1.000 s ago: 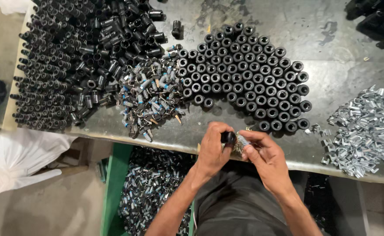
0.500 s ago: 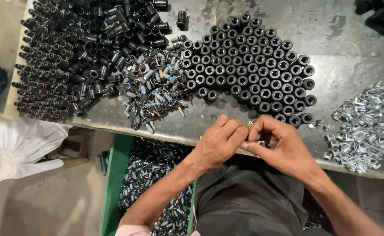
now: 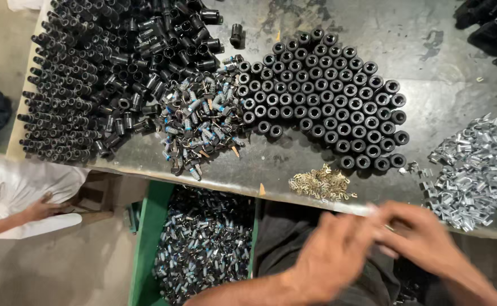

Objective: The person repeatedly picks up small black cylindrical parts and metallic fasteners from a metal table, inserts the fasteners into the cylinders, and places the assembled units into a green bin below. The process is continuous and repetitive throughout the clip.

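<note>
My left hand [image 3: 333, 255] and my right hand [image 3: 424, 238] meet low in the view, just below the near edge of the metal table [image 3: 441, 62]. Both are motion-blurred, fingertips touching; whether a small part sits between them cannot be made out. Closest to them on the table lie a small pile of brass terminals [image 3: 322, 184] and a heap of silver metal clips [image 3: 480, 170]. Farther back stands a tight cluster of upright black tubes [image 3: 327, 96].
A big heap of loose black tubes [image 3: 101, 79] fills the table's left. Beside it lies a pile of small blue-banded parts [image 3: 200, 122]. A green crate [image 3: 146, 243] below the table holds more parts. Another person in white [image 3: 16, 187] crouches at left.
Both hands have dropped from the table edge toward the bottom of the view and gone blurry. The brass terminal pile they covered now shows.
</note>
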